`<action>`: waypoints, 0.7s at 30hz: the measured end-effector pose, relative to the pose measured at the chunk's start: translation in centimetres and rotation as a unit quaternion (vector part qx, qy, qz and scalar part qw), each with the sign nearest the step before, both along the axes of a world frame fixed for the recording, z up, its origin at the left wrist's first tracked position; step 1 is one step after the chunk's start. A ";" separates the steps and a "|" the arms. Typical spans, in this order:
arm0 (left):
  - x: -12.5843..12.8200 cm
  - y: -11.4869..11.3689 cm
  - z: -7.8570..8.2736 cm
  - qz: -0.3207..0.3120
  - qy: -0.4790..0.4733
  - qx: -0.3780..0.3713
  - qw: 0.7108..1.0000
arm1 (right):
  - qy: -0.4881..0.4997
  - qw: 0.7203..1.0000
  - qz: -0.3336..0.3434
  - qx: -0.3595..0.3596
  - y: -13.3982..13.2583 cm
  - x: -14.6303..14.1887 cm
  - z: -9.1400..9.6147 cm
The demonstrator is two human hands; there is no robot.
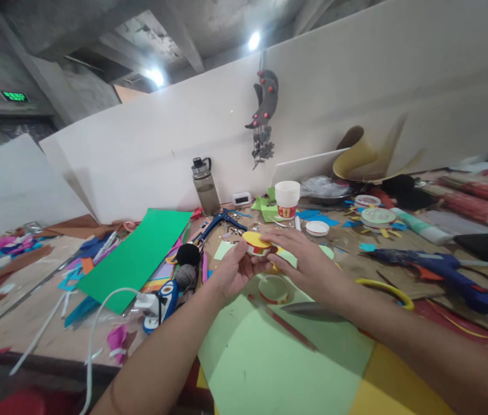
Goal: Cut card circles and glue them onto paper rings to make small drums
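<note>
My left hand [235, 270] grips a small paper cup piece with a yellow paper disc [256, 240] on top, held above the table. My right hand [304, 259] lies over the right side of the same piece, fingers curved against the yellow disc. Below the hands a cut cup ring [273, 289] lies on a light green sheet [270, 351]. Both forearms reach in from the bottom of the view.
A stack of white paper cups [287, 199], a water bottle [205, 184], a blue glue gun [443, 271], a green sheet [140, 253], yarn balls [187, 265], lids and paper scraps crowd the table. White boards stand behind, with a grey hanging ornament [265, 112].
</note>
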State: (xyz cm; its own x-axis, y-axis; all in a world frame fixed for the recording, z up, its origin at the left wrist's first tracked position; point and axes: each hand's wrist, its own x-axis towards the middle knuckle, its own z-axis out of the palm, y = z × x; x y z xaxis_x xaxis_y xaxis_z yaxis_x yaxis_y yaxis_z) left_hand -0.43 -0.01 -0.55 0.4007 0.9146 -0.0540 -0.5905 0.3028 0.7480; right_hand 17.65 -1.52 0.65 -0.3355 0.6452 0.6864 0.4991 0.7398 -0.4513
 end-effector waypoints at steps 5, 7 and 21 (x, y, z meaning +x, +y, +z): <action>0.3 -0.3 0.1 0.013 0.029 0.062 0.998 | 0.007 1.000 -0.004 0.004 -0.1 -0.1 0.1; 0.4 -0.4 0.2 0.011 0.051 0.081 0.995 | 0.010 1.000 -0.001 -0.011 -0.1 0.0 0.2; 0.5 -0.6 0.6 0.080 0.168 0.197 0.963 | -0.029 0.995 0.060 -0.075 0.0 1.2 2.1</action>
